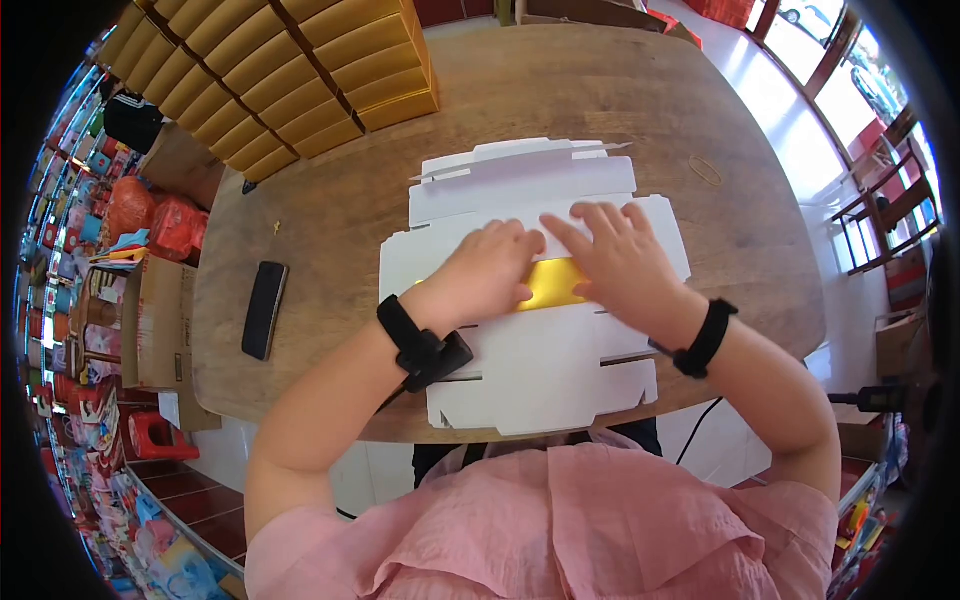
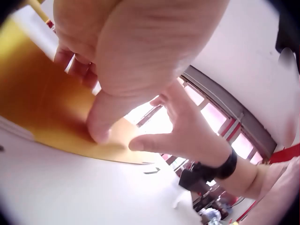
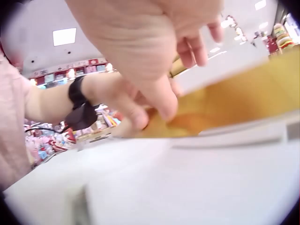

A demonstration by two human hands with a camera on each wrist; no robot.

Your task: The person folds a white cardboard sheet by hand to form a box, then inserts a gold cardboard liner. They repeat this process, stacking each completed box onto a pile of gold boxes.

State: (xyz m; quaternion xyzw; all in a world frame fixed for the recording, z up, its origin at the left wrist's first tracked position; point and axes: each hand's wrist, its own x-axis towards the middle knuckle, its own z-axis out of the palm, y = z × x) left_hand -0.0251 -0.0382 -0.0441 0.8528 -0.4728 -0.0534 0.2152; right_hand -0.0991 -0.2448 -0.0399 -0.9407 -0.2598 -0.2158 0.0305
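A flat, die-cut white cardboard box blank [image 1: 545, 360] with slotted flaps lies on the wooden table in front of me. Across its middle runs a shiny gold strip [image 1: 552, 284]. My left hand [image 1: 485, 270] and right hand [image 1: 630, 255] are side by side over it. Both thumbs press on the gold surface, seen close up in the left wrist view, where the left thumb [image 2: 99, 124] dents it. The fingers reach past the strip onto the white card, those of the right hand spread. Beneath the hands, the strip's two ends are largely hidden.
Stacked gold boxes [image 1: 300, 70] stand at the table's back left. A black phone [image 1: 264, 310] lies on the left of the wooden table [image 1: 330, 210], and a rubber band [image 1: 705, 170] at the right. A cardboard carton [image 1: 160, 320] stands beyond the left edge.
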